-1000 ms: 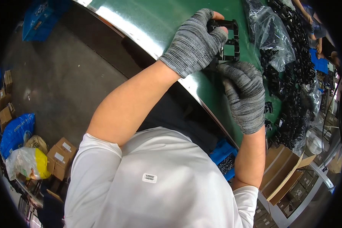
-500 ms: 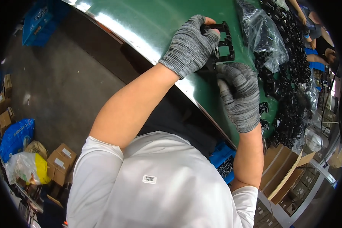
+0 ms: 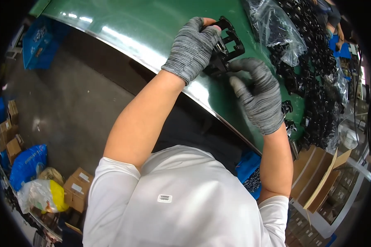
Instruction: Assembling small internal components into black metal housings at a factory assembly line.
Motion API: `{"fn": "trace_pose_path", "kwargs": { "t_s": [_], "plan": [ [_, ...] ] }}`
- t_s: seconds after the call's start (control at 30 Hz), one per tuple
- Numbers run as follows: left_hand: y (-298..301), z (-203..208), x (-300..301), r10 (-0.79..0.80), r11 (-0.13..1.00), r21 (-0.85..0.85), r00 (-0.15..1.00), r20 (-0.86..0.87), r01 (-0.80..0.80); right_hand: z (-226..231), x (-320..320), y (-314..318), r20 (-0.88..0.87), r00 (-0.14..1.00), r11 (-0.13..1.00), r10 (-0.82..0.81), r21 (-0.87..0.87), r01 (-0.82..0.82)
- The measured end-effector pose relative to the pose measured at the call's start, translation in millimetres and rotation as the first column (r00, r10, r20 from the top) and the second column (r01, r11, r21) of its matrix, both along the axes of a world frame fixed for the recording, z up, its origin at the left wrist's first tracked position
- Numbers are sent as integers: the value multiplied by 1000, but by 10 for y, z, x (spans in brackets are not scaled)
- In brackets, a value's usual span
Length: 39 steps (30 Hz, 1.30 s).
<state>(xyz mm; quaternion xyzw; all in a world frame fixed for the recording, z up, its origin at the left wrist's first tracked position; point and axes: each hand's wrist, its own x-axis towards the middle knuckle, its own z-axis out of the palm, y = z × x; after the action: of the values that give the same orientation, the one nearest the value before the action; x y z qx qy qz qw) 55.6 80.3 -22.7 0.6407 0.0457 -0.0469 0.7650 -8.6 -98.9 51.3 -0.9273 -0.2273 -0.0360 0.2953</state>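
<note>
My left hand (image 3: 192,48), in a grey knit glove, grips a black plastic frame part (image 3: 228,43) over the green table (image 3: 152,29). My right hand (image 3: 257,92), in a darker grey glove, touches the lower side of the same part with its fingers curled against it. A large heap of similar black plastic parts (image 3: 313,82) lies on the table to the right of my hands. A clear plastic bag (image 3: 276,31) rests on that heap just beyond the held part.
Open cardboard boxes (image 3: 317,177) stand at the lower right by the table's edge. A blue bin (image 3: 249,173) sits under the table. On the floor to the left are small cardboard boxes (image 3: 76,187), a blue sack (image 3: 27,164) and a yellow-and-clear bag (image 3: 41,195). Another person's arm (image 3: 338,29) shows top right.
Both hands stay on the black frame part; it has turned a little in my grip, and my right hand's fingers have shifted along its lower edge.
</note>
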Motion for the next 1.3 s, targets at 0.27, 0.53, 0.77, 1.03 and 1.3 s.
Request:
{"fn": "trace_pose_path", "kwargs": {
  "t_s": [0.27,0.53,0.77,1.03,1.3],
  "plan": [
    [0,80,-30,-13,985,-171,997,-81,-1,33,22,-7,21,998,995,59,-76,-58],
    [16,11,54,-35,944,-331,990,-139,-13,-65,19,18,17,1000,985,-16,172,13],
    [27,65,68,-22,878,-469,971,-239,-95,-109,-32,230,228,974,995,-2,-96,25],
    [10,102,93,30,798,-568,955,-296,-201,-188,63,307,331,939,992,-91,-49,114],
    [85,184,97,33,795,-548,920,-391,-262,-46,43,192,74,991,935,-116,345,83]
  ]
}}
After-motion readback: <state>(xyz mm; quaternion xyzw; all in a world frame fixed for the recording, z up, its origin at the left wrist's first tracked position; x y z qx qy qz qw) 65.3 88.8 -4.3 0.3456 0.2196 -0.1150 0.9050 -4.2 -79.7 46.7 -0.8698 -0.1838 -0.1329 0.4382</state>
